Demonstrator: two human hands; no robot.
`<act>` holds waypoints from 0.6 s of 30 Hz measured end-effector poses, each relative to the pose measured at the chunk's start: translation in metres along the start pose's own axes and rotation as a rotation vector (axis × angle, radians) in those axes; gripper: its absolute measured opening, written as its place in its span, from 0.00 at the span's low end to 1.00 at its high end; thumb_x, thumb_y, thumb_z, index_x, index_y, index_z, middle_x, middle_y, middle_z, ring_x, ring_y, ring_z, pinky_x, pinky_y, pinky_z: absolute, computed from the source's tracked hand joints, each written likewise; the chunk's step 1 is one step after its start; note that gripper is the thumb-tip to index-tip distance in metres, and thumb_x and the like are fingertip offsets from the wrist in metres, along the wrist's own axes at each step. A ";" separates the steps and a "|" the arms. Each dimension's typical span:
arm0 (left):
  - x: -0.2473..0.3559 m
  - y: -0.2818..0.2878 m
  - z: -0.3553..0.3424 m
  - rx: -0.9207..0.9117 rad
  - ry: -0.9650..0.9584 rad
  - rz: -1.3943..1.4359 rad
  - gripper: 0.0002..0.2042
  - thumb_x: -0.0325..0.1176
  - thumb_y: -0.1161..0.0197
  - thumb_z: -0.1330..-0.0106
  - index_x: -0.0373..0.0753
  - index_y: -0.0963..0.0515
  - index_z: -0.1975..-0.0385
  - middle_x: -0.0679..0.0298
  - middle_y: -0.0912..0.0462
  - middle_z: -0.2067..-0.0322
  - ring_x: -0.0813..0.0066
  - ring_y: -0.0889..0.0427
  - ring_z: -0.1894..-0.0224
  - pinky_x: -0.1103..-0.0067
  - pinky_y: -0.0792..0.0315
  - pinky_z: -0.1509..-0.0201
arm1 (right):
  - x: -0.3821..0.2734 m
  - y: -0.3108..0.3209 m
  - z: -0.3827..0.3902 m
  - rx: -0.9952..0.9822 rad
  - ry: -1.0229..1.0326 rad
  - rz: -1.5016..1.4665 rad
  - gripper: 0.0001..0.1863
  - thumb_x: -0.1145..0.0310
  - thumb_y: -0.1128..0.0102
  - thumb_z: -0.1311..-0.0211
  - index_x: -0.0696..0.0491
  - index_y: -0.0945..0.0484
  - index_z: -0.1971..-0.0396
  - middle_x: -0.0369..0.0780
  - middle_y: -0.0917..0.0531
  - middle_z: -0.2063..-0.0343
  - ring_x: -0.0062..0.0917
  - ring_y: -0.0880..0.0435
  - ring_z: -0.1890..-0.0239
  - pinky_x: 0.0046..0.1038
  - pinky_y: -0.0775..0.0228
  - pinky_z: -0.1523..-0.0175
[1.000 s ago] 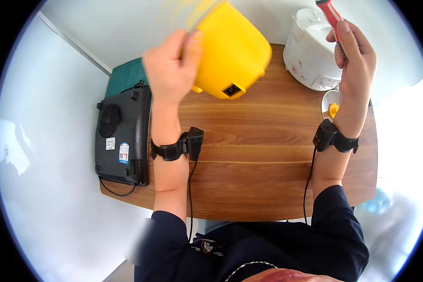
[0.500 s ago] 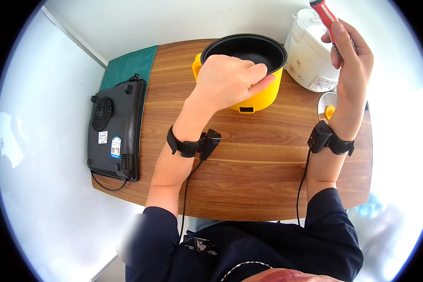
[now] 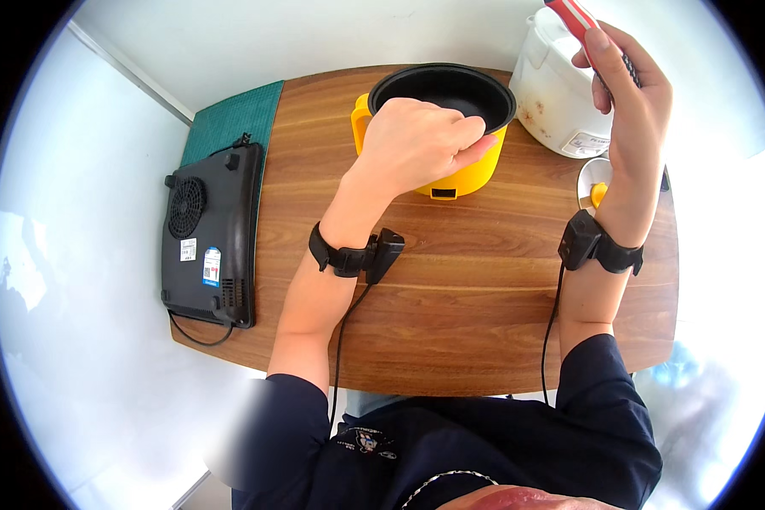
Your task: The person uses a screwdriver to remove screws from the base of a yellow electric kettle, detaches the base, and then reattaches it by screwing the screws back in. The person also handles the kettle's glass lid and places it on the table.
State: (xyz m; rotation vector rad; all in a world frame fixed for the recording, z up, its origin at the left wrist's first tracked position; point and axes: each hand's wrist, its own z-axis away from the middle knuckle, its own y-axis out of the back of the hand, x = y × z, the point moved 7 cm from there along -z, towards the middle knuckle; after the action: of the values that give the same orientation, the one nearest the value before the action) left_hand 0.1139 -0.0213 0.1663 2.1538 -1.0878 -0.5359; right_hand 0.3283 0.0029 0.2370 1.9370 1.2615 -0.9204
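Observation:
My left hand [image 3: 421, 146] is closed in a fist over the near rim of a yellow pot [image 3: 476, 176] with a black inside. Its fingers curl under, so whatever they may hold is hidden. Up at the right, my right hand [image 3: 636, 92] grips a red tool handle [image 3: 580, 23] with a white stripe and a dark patterned part. The handle's far end runs out of the picture, and its kind does not show. Behind that hand stands a white rice cooker [image 3: 546, 106] with brownish stains.
A black induction cooker [image 3: 221, 204] lies bottom up at the left, partly on a green cutting mat [image 3: 234, 115]. Right of the pot, a round lid [image 3: 584, 177] with a yellow knob [image 3: 599, 195] rests on the wooden table [image 3: 450, 297]. Cables hang from both wristbands.
My right hand and the red handle have shifted slightly up and left. My left fist stays closed over the pot's rim. The whole view has moved a little.

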 end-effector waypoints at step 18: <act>-0.018 -0.038 0.012 -0.274 0.163 0.116 0.12 0.42 0.39 0.28 0.43 0.24 0.71 0.68 0.19 0.75 0.69 0.18 0.71 0.75 0.29 0.72 | 0.000 -0.015 0.006 -0.043 0.007 0.084 0.23 0.52 0.29 0.36 0.56 0.12 0.52 0.35 0.13 0.73 0.08 0.32 0.80 0.13 0.43 0.74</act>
State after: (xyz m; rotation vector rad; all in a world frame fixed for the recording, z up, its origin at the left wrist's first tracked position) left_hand 0.1168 0.0059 0.1315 1.8498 -0.9819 -0.4213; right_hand 0.3134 0.0030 0.2320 1.9459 1.1855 -0.8387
